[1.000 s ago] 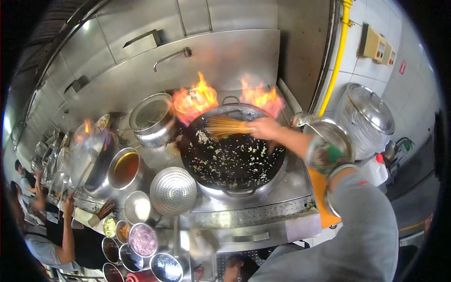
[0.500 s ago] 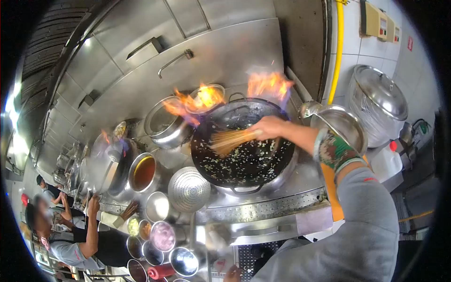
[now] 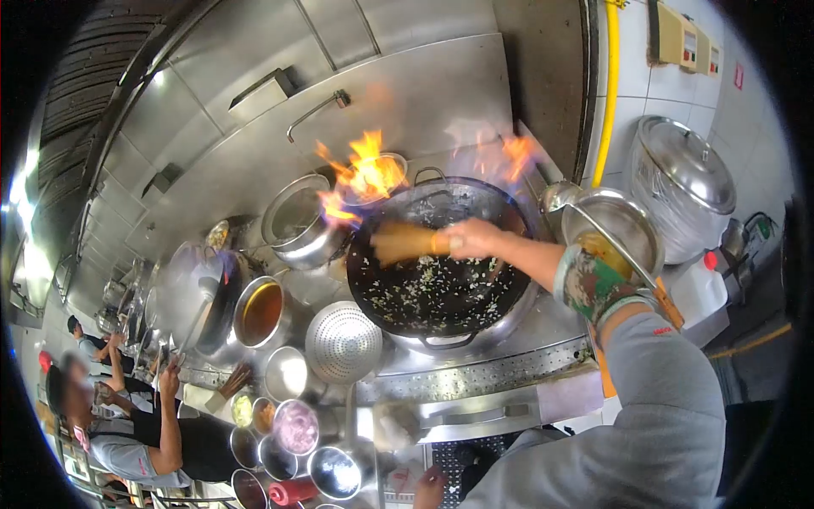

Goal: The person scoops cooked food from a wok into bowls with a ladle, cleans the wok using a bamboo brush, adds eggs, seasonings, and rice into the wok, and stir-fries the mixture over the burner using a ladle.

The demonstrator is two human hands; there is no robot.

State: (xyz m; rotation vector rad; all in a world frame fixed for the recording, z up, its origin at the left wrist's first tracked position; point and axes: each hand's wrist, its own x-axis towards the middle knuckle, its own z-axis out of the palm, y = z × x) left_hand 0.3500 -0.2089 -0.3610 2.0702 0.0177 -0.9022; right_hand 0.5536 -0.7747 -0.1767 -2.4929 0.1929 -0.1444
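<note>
Head view, dial centred on the wok point(image 3: 500, 293). Broad and round, dark inside, with looped handles point(image 3: 445, 348) at 12 and 6. Strewn across the base: small pale and greenish chopped bits point(image 3: 432, 280). Inside the wok's mouth, pointing toward 9: straw-coloured brush point(image 3: 403, 243) of stiff-looking strips, blurred at the free end; cannot tell whether touching the base. Clamped on its near end: right hand point(image 3: 475, 237), forearm entering from 4 in a camouflage-patterned cuff point(image 3: 598, 278) and grey sleeve point(image 3: 657, 373).

At 6, near the lower edge and well apart from the right: left hand point(image 3: 431, 489), partly cut off; cannot tell whether open or closed.

Containers. Between 7 and 8: round strainer point(image 3: 343, 342), smooth metal, evenly perforated. Toward 8: steel pot point(image 3: 292, 318) of reddish-brown liquid point(image 3: 261, 310). At 7, farther out: pinkish pieces point(image 3: 295, 427) in a small metal tub point(image 3: 316, 439), beside green pieces point(image 3: 242, 411) and orange-brown pieces point(image 3: 265, 416). At 3: shiny metal bowl point(image 3: 649, 242), crossed by a ladle point(image 3: 610, 231). Burning at 1 and between 10 and 11: ragged orange flames point(image 3: 369, 176).
</note>
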